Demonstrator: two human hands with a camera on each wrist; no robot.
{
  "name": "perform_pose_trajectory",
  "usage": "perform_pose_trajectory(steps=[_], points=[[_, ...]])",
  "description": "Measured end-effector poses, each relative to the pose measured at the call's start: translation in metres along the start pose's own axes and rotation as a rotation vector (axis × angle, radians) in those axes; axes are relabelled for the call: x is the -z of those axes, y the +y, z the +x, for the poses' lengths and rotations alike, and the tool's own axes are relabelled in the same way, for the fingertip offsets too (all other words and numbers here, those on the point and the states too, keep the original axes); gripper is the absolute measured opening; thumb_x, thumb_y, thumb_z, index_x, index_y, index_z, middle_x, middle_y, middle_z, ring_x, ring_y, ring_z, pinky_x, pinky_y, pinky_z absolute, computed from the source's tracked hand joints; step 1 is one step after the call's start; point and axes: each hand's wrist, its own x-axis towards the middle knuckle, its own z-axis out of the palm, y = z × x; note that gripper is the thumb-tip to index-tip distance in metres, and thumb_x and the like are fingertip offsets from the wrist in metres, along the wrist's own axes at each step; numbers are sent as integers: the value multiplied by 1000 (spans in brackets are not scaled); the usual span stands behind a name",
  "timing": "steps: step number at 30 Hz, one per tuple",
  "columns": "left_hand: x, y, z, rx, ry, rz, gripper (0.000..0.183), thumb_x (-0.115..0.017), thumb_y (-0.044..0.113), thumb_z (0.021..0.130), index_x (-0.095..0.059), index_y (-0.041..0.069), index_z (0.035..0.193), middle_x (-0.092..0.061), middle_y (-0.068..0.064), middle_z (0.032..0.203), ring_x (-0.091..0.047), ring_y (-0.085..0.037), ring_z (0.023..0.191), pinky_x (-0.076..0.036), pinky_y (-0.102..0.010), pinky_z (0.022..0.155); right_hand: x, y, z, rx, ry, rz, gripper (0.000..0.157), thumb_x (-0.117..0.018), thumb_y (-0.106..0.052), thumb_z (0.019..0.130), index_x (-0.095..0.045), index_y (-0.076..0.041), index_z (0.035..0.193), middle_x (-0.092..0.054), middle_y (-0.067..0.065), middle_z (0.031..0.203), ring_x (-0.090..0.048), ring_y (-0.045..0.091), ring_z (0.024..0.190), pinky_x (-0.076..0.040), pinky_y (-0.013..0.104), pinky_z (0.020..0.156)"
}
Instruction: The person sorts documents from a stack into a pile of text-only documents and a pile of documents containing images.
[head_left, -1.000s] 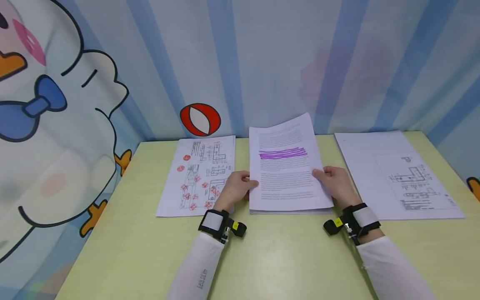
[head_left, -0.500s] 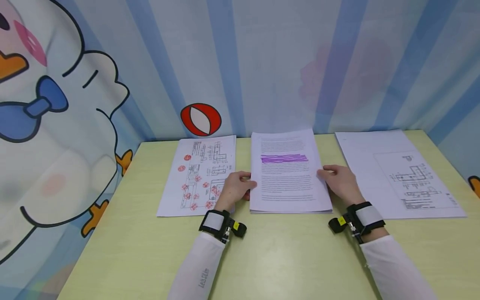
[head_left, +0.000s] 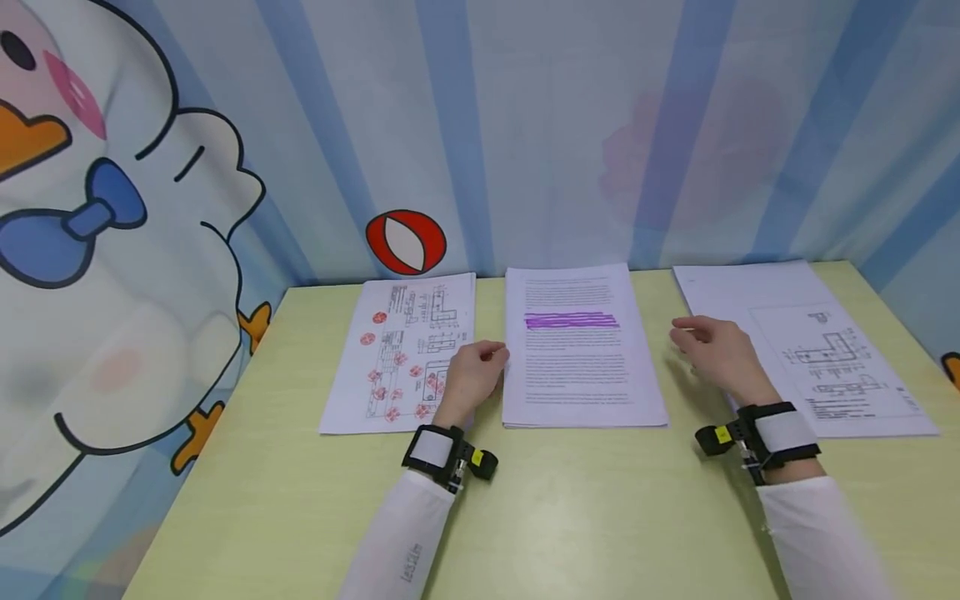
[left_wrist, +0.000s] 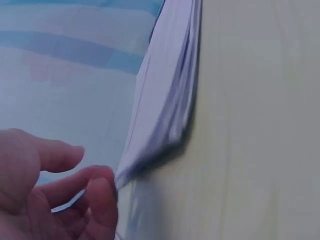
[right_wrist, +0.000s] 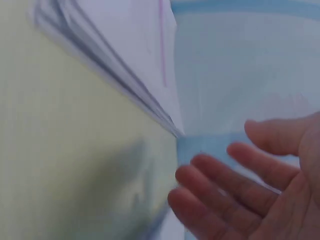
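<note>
A stack of printed paper with purple highlighted lines lies flat in the middle of the table. Just off its left edge is my left hand, fingers loosely bent. In the left wrist view the thumb stands apart from the fingers, and the fingertips are right at the edge of the paper stack. To the right of the stack, my right hand hovers with nothing in it. The right wrist view shows its fingers relaxed and spread, apart from the layered sheets.
On the left lies a paper stack with drawings and red stamp marks, partly behind my left hand. Another stack of drawings lies on the right, overlapped by my right hand. A striped cartoon curtain hangs behind the pale table.
The lifted top sheets of the middle stack came down flat. My right hand let go and moved right, away from the stack. My left hand eased off the left edge.
</note>
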Motion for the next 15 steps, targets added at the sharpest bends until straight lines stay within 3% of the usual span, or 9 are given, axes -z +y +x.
perform_pose_trajectory(steps=[3,7,11,15], points=[[-9,7,-4,-49,-16,-43,29,-50,28,93,-61,12,116,-59,-7,87,-54,-17,57,-44,-25,48,14,15,1,19,45,6,58,-43,-51,92,-50,-5,127,-59,24,112,-59,28,89,-48,41,59],[-28,22,-11,-119,-87,-109,28,-49,26,94,-61,12,116,-60,-8,93,-57,-20,63,-50,-29,53,36,22,-5,-9,91,25,59,-43,-51,91,-48,-8,131,-58,21,117,-58,28,94,-51,41,66],[-62,39,-23,-173,-175,-204,26,-51,22,93,-62,10,114,-63,-12,94,-60,-25,65,-53,-35,57,58,25,-13,-62,101,-10,63,-38,-54,92,-42,-8,135,-55,24,120,-56,34,99,-50,42,75],[-103,60,-36,-173,-271,-271,25,-52,19,92,-63,10,113,-65,-13,94,-63,-25,66,-54,-36,61,74,36,-16,-101,89,-77,68,-34,-56,92,-35,-7,139,-48,30,127,-47,43,109,-43,54,79]])
